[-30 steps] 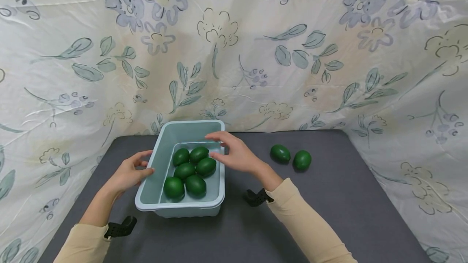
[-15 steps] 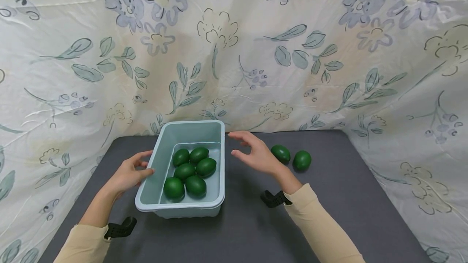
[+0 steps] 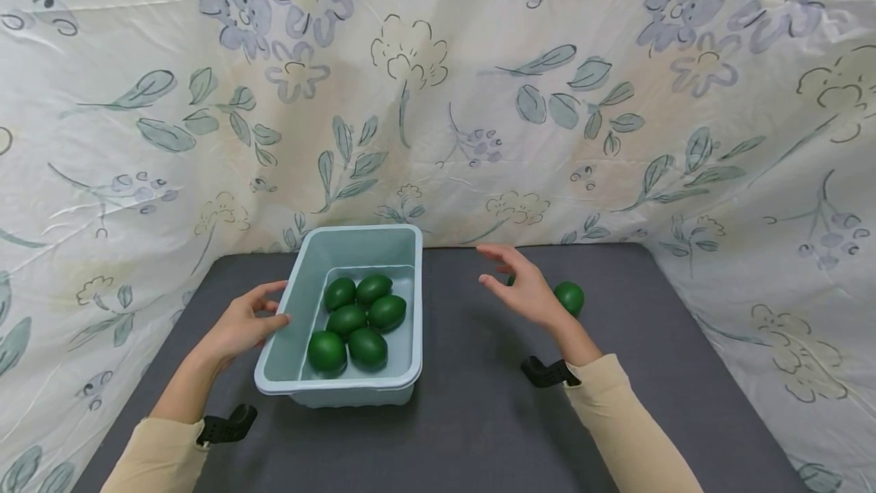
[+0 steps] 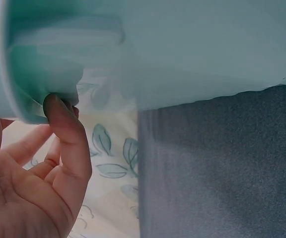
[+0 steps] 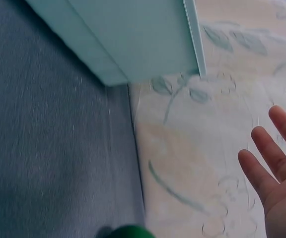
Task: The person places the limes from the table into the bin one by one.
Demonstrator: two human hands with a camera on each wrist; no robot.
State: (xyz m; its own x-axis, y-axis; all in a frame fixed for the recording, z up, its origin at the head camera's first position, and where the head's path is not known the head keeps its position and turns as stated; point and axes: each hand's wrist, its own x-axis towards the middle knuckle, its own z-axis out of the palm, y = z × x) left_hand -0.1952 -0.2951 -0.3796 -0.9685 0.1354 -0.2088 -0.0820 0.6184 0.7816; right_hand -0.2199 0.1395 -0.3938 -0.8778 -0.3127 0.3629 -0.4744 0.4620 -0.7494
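Note:
A pale blue-green plastic bin [image 3: 342,386] stands left of centre in the head view, with several glossy dark green oval fruits [image 3: 347,321] lying in it. My left hand [image 3: 242,326] pinches the bin's left rim; in the left wrist view the curled fingers [image 4: 71,139] meet its edge. To the right of the bin, my right hand [image 3: 525,287] is over the table, fingers spread and holding nothing. One green fruit [image 3: 569,297] shows beside that hand, and a second is mostly hidden behind it. The right wrist view catches the top of a green fruit [image 5: 131,232] at its lower edge.
A dark grey cloth covers the table [image 3: 472,417]. Behind and at both sides hangs a floral curtain [image 3: 465,97], meeting the table's back edge. Black straps [image 3: 229,424] are worn on both wrists.
My right hand has moved from above the bin's right rim to the right, now overlapping one of the two loose fruits. The left hand and the bin stay put.

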